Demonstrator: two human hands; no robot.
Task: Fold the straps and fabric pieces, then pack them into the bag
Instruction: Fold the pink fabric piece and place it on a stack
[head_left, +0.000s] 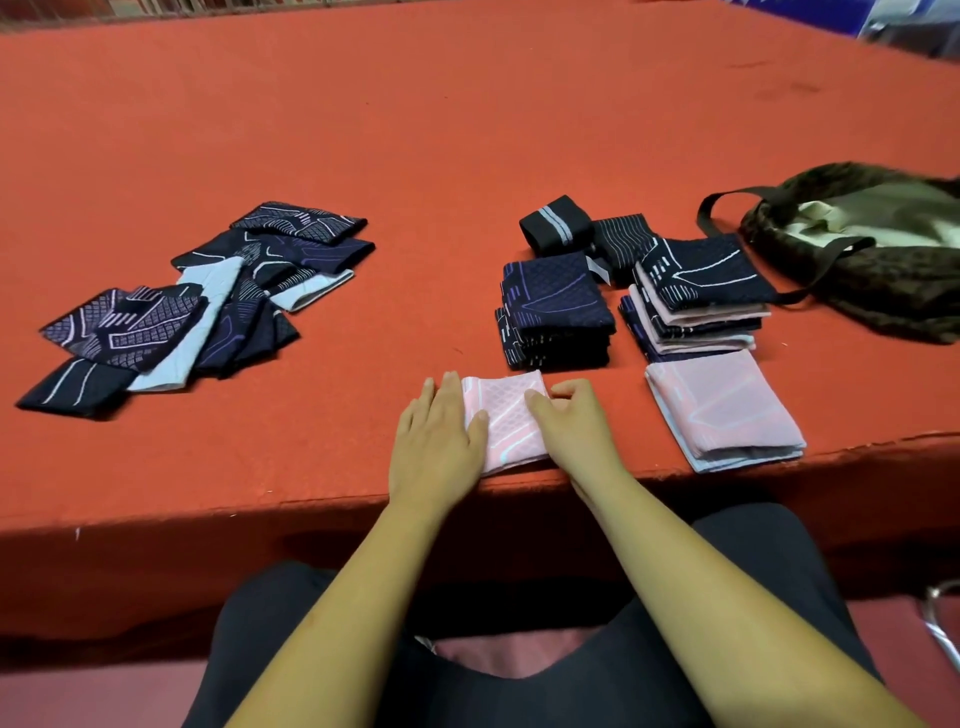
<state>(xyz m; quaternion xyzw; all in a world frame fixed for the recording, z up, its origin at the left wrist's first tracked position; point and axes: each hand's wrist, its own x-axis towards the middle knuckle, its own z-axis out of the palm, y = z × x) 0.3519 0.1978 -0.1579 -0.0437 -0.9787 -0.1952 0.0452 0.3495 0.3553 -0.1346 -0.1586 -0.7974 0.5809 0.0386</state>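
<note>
midway: pink piece (511, 423) at near tabletop (467, 130) edge, pressed under flat left hand (441, 436), pinched by right hand (569, 423); folded stacks (556, 312) beside bag (857, 249); loose pile (208, 306) at left unfolded; packing seemingly unstarted.

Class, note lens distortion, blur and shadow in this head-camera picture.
Head view: the wide lens bows the near edge of the table; the bag at the right border looks soft; light is even, without glare, with faint shadows beside the navy stack.

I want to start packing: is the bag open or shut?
Open: the bag lies slumped on the table, its mouth gaping so the pale lining shows.
</note>
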